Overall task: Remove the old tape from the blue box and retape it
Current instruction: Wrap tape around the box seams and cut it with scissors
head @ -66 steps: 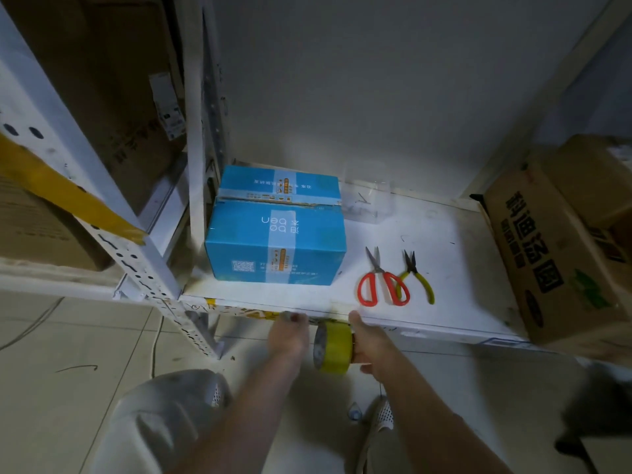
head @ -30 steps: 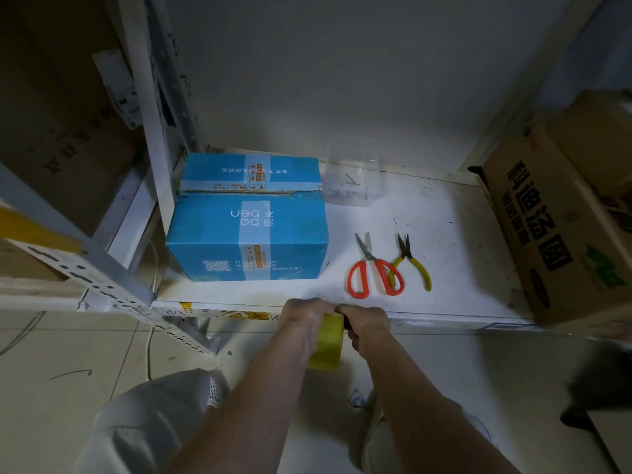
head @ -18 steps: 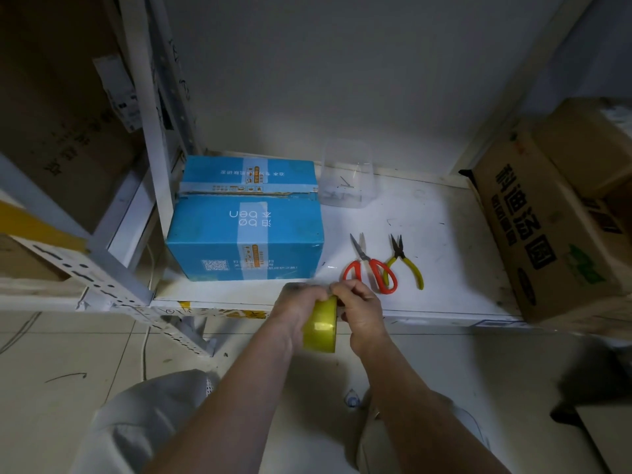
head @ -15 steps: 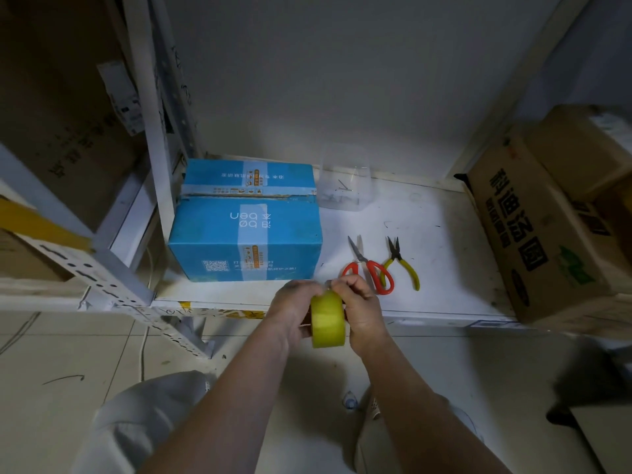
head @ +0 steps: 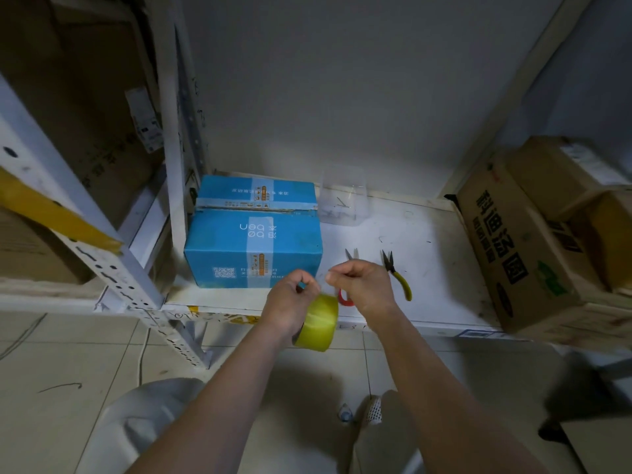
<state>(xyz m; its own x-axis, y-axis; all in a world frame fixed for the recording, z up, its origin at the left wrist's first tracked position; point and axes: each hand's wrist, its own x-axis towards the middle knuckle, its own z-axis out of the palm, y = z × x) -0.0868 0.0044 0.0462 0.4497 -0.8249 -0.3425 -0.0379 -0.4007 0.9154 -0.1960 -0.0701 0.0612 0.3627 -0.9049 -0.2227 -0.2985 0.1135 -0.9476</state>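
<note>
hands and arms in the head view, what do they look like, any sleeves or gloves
Both forearms are bare up to the bottom edge of the picture, with no sleeves in view. The left hand and right hand wear no gloves, and no rings or watch can be seen.

Both forearms are bare from the lower edge of the frame up to the wrists, with no sleeve, watch or band showing. The left hand (head: 290, 302) and right hand (head: 362, 285) wear no gloves or rings. Light grey trousers (head: 147, 422) cover the knee at lower left and the leg at lower centre. A pale shoe with a perforated mesh toe (head: 373, 409) shows at lower centre.
</note>
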